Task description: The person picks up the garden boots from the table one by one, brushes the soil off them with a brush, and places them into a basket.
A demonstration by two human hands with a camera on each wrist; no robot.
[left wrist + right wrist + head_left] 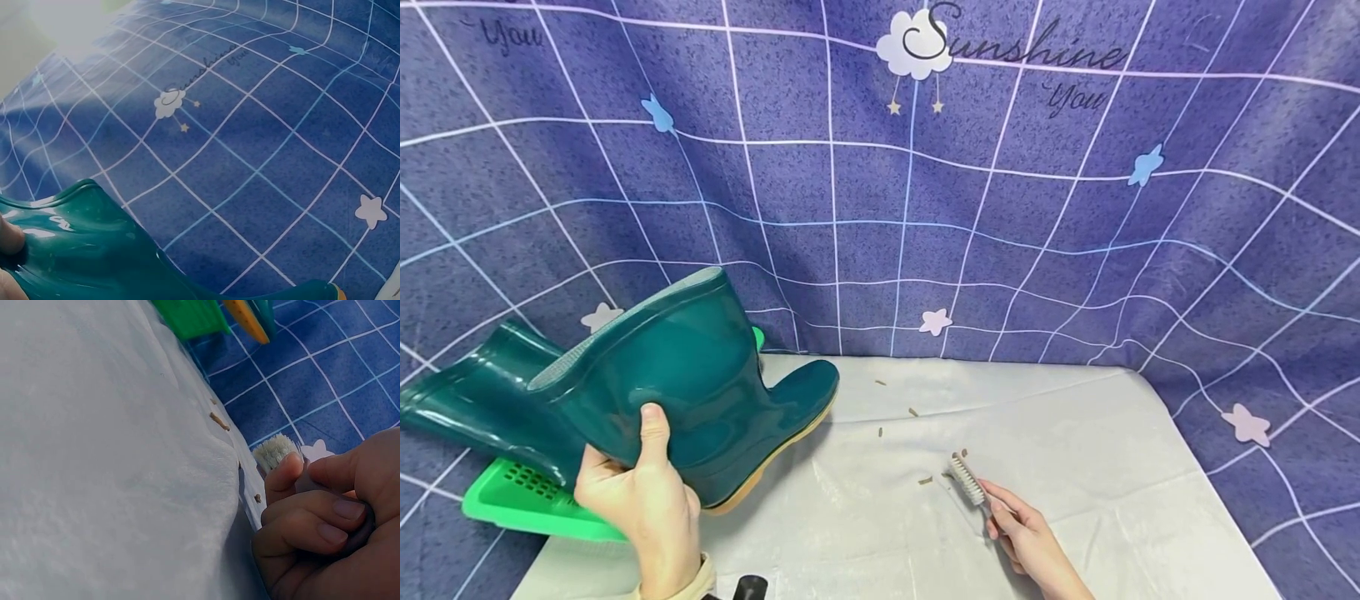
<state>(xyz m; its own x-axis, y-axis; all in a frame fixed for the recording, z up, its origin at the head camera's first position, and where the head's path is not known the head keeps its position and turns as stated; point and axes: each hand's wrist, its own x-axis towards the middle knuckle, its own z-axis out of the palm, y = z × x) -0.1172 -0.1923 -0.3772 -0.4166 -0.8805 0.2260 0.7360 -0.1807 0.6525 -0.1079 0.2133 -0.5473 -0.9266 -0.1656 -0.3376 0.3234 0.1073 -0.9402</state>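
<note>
My left hand [647,500] grips the shaft of a dark green rubber boot [715,392], thumb pressed on its glossy side. The boot is tilted, its opening toward the upper left, its toe to the right and its tan sole facing down. In the left wrist view, its shaft [94,244] fills the lower left, with fingertips at the frame's edge. A second green boot [482,400] leans behind it, partly hidden, over a green basket [550,521]. My right hand [1033,537] holds a scrub brush [967,481] with pale bristles, low over the table.
Several small brown bits [913,412] lie scattered on the white-covered table [1075,442], some beside the brush. A blue-purple grid-patterned curtain [865,192] hangs behind and around the table. A black cylindrical object [750,587] shows at the bottom edge near my left wrist.
</note>
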